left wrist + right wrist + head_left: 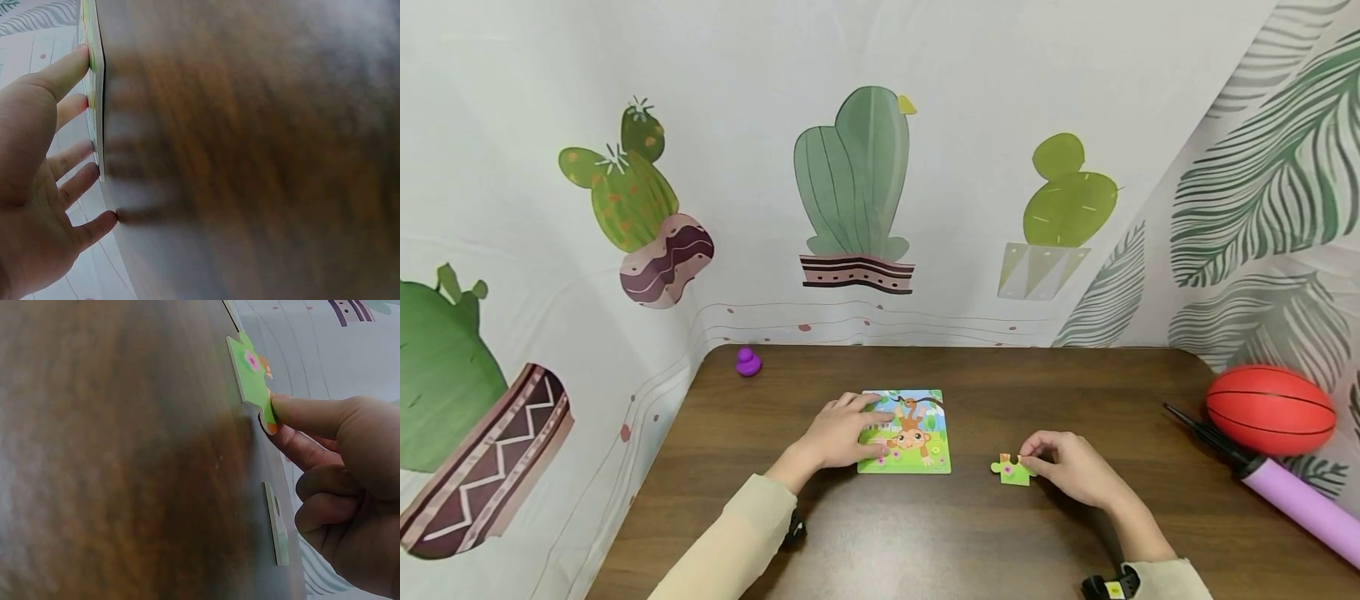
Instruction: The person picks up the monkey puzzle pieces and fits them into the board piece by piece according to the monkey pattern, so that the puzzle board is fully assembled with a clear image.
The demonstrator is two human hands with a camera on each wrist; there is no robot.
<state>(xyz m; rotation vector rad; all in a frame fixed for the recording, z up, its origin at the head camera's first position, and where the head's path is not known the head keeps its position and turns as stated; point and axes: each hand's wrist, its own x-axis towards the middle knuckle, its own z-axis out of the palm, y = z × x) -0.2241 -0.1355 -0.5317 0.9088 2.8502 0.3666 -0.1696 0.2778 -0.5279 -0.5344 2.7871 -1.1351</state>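
Note:
A square picture puzzle (917, 461) with a monkey on it lies on the brown table. My left hand (838, 432) rests on its left side with the fingers spread; in the left wrist view the little finger touches the tabletop beyond the board's edge. To the right of the board, my right hand (1078, 471) pinches a green jigsaw piece (249, 378) with a pink flower between thumb and index finger. The other fingers of that hand are curled in. Another flat piece (276, 528) lies on the table beside the right hand in the right wrist view.
A purple rubber duck (748, 362) stands at the table's back left. At the right edge are a red ball (1270, 410) and a lilac cylinder with a black nozzle (1300, 504), like a hand pump. Cactus-print cloth (962, 167) hangs behind the table.

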